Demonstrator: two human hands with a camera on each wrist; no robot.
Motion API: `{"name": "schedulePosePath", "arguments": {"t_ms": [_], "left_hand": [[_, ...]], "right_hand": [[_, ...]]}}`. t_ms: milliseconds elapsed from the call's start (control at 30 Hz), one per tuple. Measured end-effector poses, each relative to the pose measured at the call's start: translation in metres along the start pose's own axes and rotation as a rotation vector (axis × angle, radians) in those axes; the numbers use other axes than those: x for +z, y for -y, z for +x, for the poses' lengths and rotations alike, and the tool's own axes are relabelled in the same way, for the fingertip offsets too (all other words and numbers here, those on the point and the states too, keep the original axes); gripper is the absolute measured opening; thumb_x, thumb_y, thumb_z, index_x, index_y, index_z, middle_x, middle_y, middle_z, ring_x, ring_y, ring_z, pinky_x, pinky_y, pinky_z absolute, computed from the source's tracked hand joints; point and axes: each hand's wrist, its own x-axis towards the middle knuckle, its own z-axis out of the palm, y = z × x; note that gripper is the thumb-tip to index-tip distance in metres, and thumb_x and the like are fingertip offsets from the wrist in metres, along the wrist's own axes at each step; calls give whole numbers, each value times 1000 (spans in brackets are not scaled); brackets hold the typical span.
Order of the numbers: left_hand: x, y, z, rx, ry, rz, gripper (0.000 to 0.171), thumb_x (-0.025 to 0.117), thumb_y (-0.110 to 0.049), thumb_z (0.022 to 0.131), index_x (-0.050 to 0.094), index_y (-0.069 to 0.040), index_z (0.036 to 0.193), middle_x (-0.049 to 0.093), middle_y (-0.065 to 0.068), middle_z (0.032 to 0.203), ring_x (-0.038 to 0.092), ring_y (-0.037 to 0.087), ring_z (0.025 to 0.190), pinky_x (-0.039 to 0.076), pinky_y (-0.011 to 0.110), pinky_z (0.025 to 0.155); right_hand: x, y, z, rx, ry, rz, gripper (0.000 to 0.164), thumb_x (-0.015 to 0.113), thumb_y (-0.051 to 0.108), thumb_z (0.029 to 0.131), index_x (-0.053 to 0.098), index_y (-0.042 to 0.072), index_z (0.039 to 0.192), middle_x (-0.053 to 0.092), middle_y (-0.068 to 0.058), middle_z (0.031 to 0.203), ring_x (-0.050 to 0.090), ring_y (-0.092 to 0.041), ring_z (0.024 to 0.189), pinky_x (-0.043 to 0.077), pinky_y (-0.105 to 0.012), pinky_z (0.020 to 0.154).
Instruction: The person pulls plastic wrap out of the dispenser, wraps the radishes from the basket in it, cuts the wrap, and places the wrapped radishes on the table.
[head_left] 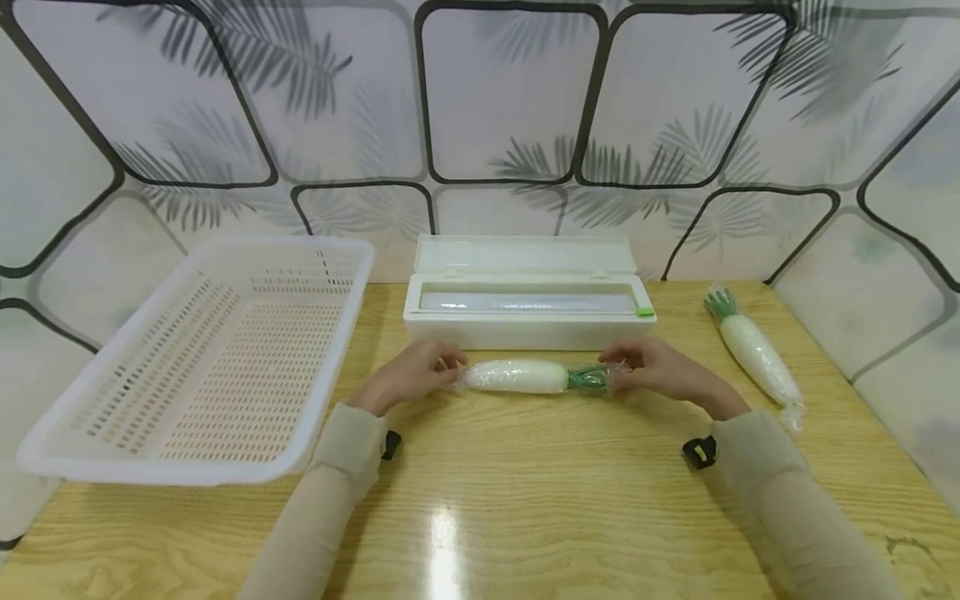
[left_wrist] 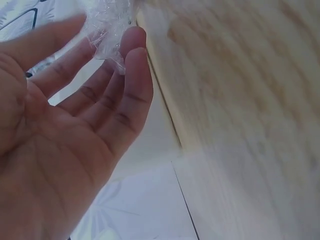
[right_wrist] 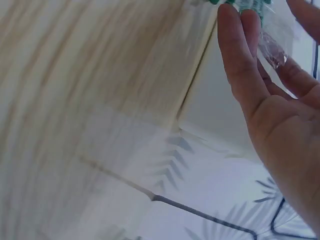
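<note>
A white radish [head_left: 517,377] with green tops [head_left: 588,379], wrapped in clear film, lies crosswise in front of the white box. At its root end, my left hand [head_left: 420,371] has loosely bent fingers touching the crumpled film end [left_wrist: 107,32]; thumb and fingers stand apart. Over by the leafy end is my right hand [head_left: 660,371], its fingers slightly bent beside the film tail [right_wrist: 272,50], with thumb and fingers apart. Most of the radish falls outside both wrist views.
Behind the radish stands a white cling film box [head_left: 525,332], its lid raised and a film roll [head_left: 525,302] inside. A white slotted basket [head_left: 333,367] sits at the left. Another wrapped radish [head_left: 761,358] lies at the right. A patterned backdrop [head_left: 517,100] borders the wooden table [head_left: 555,500].
</note>
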Motion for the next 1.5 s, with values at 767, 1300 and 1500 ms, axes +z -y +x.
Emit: {"name": "schedulePosePath", "arguments": {"t_ms": [767,1300,1500], "left_hand": [[5,-5,1,-71,-25,115,23,63,0,97,69,8,118,71,17,110,66,27,101,55,38,90],[8,-9,0,-38,-20,43,12,64,12,91,69,2,86,70,8,80,65,16,72,54,26,65],[9,-11,-1,33,-12,88,13,69,9,90,69,1,80,70,6,75,63,13,68,53,22,63]], "right_hand": [[18,8,2,-57,-94,-308,30,59,-5,98,59,-22,123,74,-8,79,72,-18,70,60,-46,76],[17,14,2,-53,-100,-321,30,58,-8,97,59,-23,123,74,-7,77,72,-19,70,57,-54,82],[16,13,2,-46,-106,-333,29,58,-7,97,59,-21,123,74,-6,76,72,-20,71,56,-55,83]]}}
